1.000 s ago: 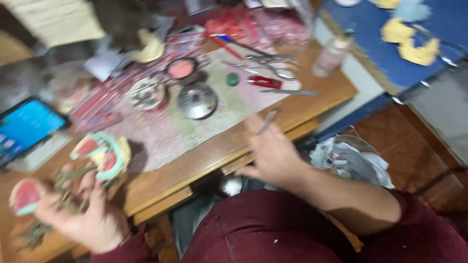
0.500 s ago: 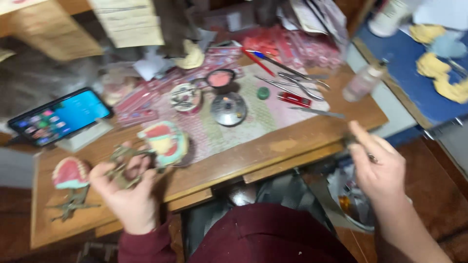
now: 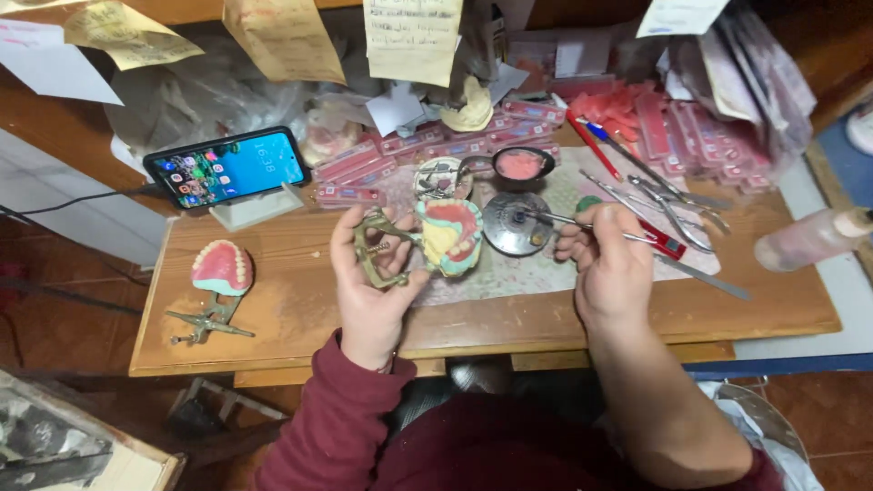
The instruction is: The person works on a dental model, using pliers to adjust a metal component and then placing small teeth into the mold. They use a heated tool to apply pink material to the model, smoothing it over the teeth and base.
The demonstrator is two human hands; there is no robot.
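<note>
My left hand (image 3: 373,273) grips a brass articulator frame (image 3: 375,247) that carries a yellow and pink denture model (image 3: 452,235), held just above the wooden workbench (image 3: 300,300). My right hand (image 3: 607,264) pinches a thin metal instrument (image 3: 550,218) whose tip reaches toward a round metal dish (image 3: 516,224). The two hands are about a hand's width apart, with the model between them.
A second pink denture on an articulator (image 3: 218,277) lies at the left. A lit phone (image 3: 227,166) leans on a stand behind. A small bowl of pink wax (image 3: 520,165), pliers and tools (image 3: 673,205), a red-handled knife (image 3: 659,241), tooth strips (image 3: 364,164) and a bottle (image 3: 805,238) crowd the back and right.
My right hand came back from beyond the bench's right edge to the middle, now holding the instrument near the dish. My left hand lifted the articulator toward the centre. The view steadied.
</note>
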